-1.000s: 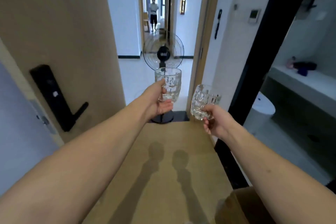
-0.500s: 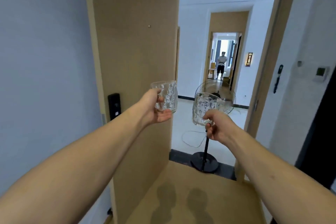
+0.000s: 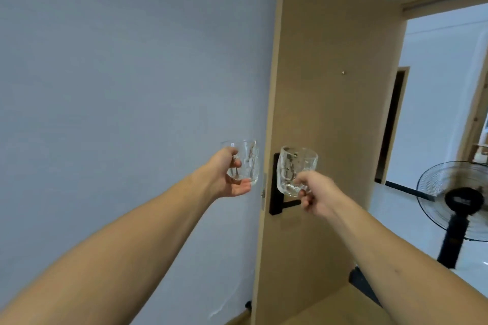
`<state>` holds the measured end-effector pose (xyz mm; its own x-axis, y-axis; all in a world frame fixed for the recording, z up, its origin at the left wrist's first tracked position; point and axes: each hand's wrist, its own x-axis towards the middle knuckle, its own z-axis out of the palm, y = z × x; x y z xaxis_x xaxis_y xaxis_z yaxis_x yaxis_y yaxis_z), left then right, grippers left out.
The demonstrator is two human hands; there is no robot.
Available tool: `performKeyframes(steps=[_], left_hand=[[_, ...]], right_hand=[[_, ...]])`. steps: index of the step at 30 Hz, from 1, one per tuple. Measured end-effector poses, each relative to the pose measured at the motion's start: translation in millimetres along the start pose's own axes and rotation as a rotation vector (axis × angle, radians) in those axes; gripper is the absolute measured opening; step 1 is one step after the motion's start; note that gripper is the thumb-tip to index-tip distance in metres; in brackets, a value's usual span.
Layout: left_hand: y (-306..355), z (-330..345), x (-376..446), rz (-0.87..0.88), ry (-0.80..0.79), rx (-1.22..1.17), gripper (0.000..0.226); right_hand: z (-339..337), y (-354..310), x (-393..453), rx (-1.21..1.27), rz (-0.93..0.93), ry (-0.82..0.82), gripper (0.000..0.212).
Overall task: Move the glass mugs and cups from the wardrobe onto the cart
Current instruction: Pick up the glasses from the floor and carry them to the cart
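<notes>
Left hand [image 3: 224, 175] grip clasping empty glass mug [image 3: 244, 162], right hand [image 3: 318, 194] grip clasping second mug [image 3: 295, 170] (also empty), both upright

no legible text, labels or signs

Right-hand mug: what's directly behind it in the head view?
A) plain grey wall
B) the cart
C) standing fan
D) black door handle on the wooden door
D: the right hand holds its glass mug in front of the black door handle on the wooden door; the standing fan is far off to the right, and the grey wall backs the other mug.
</notes>
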<state>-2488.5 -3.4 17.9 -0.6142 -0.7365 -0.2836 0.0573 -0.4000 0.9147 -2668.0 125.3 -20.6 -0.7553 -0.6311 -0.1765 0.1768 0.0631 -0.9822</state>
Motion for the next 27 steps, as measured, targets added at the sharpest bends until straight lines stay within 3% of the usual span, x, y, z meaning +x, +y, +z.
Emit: performKeyframes(steps=[9, 27], left_hand=[[34.9, -182.2, -91.5, 0.076, 0.266, 0.005, 0.039], [45.3, -528.5, -342.7, 0.117, 0.71, -0.027, 0.038]], right_hand=[[187.1, 15.7, -65.6, 0.027, 0.047, -0.319, 0.015], [527.6, 107.7, -306.5, -0.064, 0.188, -0.838, 0.018]])
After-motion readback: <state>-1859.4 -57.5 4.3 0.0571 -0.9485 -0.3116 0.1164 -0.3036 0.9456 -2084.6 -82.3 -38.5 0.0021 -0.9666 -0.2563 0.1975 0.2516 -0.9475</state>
